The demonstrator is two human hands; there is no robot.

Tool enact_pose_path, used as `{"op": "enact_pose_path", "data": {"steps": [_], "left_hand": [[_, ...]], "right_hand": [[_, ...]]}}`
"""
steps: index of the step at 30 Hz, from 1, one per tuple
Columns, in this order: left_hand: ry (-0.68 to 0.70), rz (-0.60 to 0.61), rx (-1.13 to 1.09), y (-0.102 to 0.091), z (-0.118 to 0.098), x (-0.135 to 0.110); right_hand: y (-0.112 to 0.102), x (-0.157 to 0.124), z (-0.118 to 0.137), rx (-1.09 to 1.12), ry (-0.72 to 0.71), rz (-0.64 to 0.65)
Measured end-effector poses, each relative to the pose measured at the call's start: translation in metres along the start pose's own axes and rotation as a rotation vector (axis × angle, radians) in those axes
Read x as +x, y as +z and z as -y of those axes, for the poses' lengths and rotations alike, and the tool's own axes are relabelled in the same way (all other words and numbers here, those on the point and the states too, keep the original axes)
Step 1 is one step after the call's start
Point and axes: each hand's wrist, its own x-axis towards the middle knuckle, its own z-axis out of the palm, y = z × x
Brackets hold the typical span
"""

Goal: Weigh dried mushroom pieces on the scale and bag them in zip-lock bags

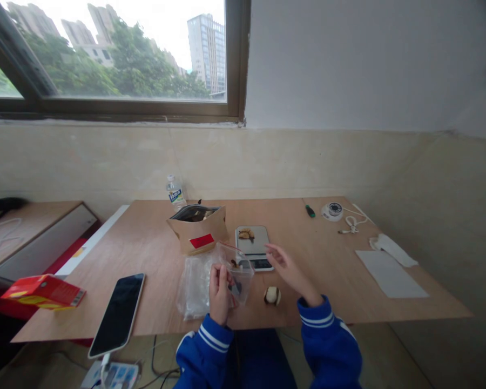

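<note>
My left hand (220,294) is closed on a clear zip bag (245,273) with a red strip along its top. A few dark pieces show inside the bag. My right hand (284,265) hovers with fingers stretched out by the right edge of a kitchen scale (257,246), and nothing shows in it. On the scale's plate lie some brown dried pieces (246,234). A white and dark brown round item (272,295) rests on the table below my right hand. Behind the bag stands an open brown paper pouch (202,229) with a red label, holding more pieces.
More clear plastic bags (194,286) lie left of my left hand. Farther left are a phone (119,310) and a red box (46,292). A water bottle (175,193) stands behind the pouch. At right are a screwdriver (310,211), a dome camera (332,211) and white paper (391,274).
</note>
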Motion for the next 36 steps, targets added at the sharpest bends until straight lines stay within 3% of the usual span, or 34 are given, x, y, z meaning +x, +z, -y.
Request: {"op": "enact_pose_path", "data": {"steps": [6, 10, 13, 16, 17, 19, 21, 25, 30, 36], "left_hand": [[-0.027, -0.030, -0.058, -0.001, -0.009, -0.007], [-0.032, -0.030, -0.057, -0.001, -0.011, -0.015], [-0.014, 0.007, -0.041, -0.001, -0.009, -0.019], [-0.024, 0.042, -0.047, 0.000, -0.007, -0.022], [-0.030, 0.052, -0.054, 0.000, -0.007, -0.022], [-0.036, 0.059, -0.075, 0.000, -0.007, -0.021], [-0.042, 0.051, -0.108, -0.001, -0.007, -0.018], [-0.078, -0.010, -0.203, -0.009, -0.007, -0.014], [-0.089, -0.023, -0.226, -0.013, -0.007, -0.014], [-0.085, 0.016, -0.202, -0.009, -0.006, -0.014]], "right_hand": [[0.032, -0.069, -0.038, -0.169, -0.019, 0.049], [0.037, -0.072, -0.042, -0.121, 0.018, 0.004], [0.027, -0.051, -0.021, -0.072, -0.041, -0.216], [0.018, -0.030, 0.021, -0.053, -0.125, -0.511], [0.017, -0.025, 0.036, -0.056, -0.164, -0.485], [0.016, -0.017, 0.060, -0.071, -0.247, -0.300], [0.018, -0.007, 0.071, -0.071, -0.290, -0.200], [0.030, 0.034, 0.040, -0.081, -0.280, -0.288], [0.058, 0.087, -0.025, -0.417, -0.224, -0.092], [0.067, 0.091, -0.046, -0.548, -0.188, -0.144]]}}
